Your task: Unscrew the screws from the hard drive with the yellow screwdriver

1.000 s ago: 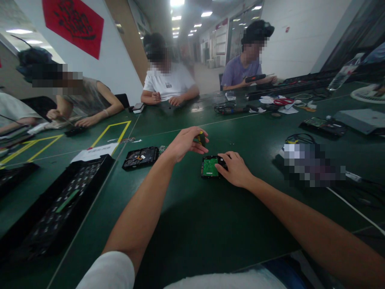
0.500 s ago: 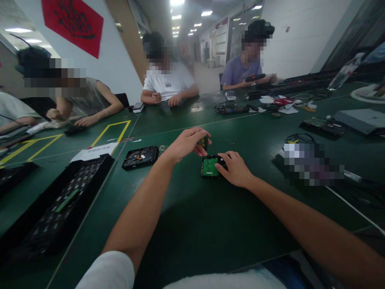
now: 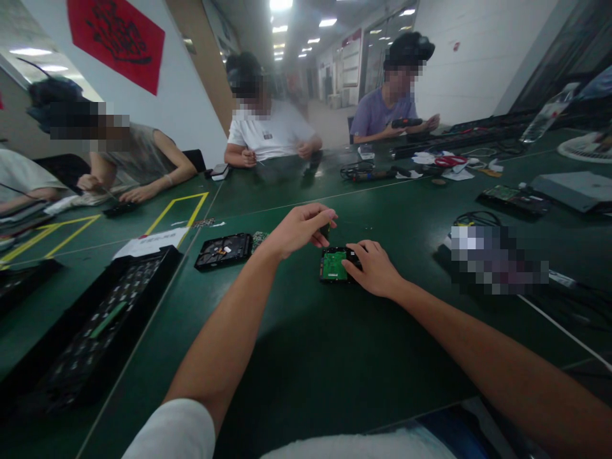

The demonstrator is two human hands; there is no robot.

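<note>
A hard drive (image 3: 335,264) lies on the green table with its green circuit board facing up. My right hand (image 3: 375,269) grips its right side, thumb over the board and fingers along the far edge. Above the drive's far left edge, my left hand (image 3: 308,228) is closed round a short black and yellow screwdriver (image 3: 327,233), held upright. Most of the screwdriver is hidden by the fingers, and its tip is too small to make out.
Left of my hands lies another hard drive (image 3: 224,250) beside small circuit boards (image 3: 259,240). A long black tray (image 3: 157,274) holds several small parts. Cables and a blurred-out object (image 3: 497,261) lie to the right. Several people work across the table (image 3: 306,357).
My left fingers have turned slightly round the screwdriver, covering more of its handle. My right hand and the hard drive stay put. Across the table, a co-worker's hand has moved right.
</note>
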